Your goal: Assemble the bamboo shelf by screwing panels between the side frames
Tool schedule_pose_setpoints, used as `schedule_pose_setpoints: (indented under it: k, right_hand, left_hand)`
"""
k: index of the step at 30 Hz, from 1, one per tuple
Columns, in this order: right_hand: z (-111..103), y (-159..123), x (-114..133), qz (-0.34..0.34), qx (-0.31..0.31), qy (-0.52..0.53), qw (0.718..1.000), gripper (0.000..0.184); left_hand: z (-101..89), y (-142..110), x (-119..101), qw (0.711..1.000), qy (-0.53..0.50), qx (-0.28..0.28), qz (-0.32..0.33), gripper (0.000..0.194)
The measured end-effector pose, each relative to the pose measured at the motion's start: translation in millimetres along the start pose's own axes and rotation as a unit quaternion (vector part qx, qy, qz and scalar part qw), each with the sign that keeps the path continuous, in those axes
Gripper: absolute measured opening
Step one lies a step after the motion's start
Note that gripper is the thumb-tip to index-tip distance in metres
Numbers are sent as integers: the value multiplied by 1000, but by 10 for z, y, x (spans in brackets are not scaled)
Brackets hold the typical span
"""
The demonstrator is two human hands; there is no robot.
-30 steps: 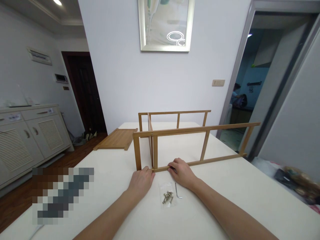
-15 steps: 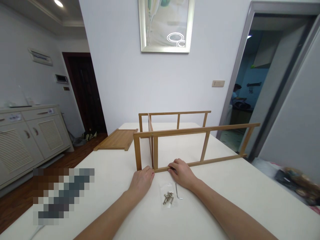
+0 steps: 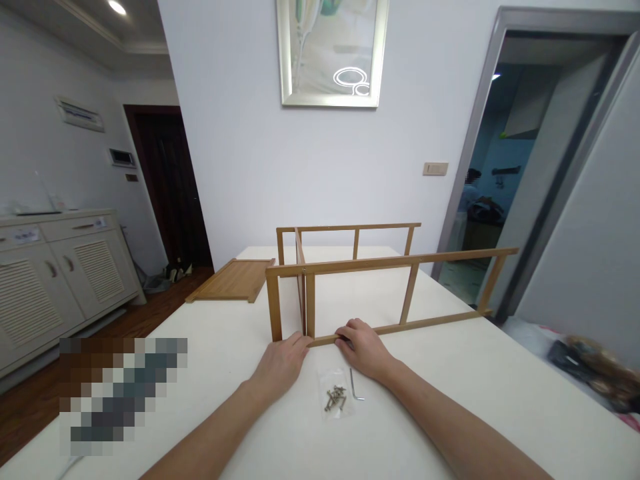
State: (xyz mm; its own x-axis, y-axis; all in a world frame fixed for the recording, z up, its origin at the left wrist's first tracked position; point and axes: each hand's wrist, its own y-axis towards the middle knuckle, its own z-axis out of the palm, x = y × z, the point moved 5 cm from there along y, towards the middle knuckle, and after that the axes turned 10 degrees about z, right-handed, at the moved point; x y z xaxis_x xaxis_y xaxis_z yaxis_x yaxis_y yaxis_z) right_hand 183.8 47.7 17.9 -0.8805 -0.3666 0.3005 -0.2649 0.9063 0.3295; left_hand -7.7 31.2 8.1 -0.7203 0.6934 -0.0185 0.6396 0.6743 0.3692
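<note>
A wooden shelf frame lies on its side on the white table, its two ladder-like sides joined by a panel near the left end. My left hand is closed at the lower rail's left corner, where that panel meets it; its fingertips are partly hidden. Farther right along the same rail, my right hand has its fingers wrapped over the wood. Between my forearms lies a clear plastic bag of screws. An L-shaped hex key rests just right of the bag, below my right hand.
A flat wooden shelf panel lies on the table at the back left. Something blurred out is near the left edge, with a cable. A wall stands behind the table. Another person is in the room beyond the right doorway.
My left hand's fingers have shifted slightly at the corner of the rail. The right hand and the frame hold still. The person in the far room has moved a little.
</note>
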Motion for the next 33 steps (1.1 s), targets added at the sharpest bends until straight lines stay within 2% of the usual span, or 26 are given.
schedule_pose_setpoints:
  k: [6, 13, 18, 23, 26, 30, 33]
  right_hand:
    - [-5, -3, -4, 5, 1, 10, 1000, 19]
    - [-10, -1, 3, 4, -5, 7, 1000, 18]
    - [-12, 0, 11, 5, -8, 3, 1000, 18]
    - [-1, 6, 1, 8, -7, 1, 1000, 18]
    - [10, 9, -14, 7, -8, 3, 1000, 18]
    - [21, 9, -28, 4, -8, 5, 1000, 19]
    - [21, 6, -29, 6, -6, 7, 1000, 19]
  left_hand:
    - [-43, -51, 11, 999, 27, 4, -33, 26]
    - [73, 20, 10, 995, 82, 44, -23, 33]
    - [86, 45, -14, 990, 113, 76, 20, 34]
    - [42, 48, -49, 989, 94, 97, 67, 30]
    - [21, 40, -34, 992, 70, 78, 65, 31]
    - [-19, 2, 26, 999, 33, 23, 29, 35]
    - [-25, -22, 46, 999, 38, 14, 15, 35]
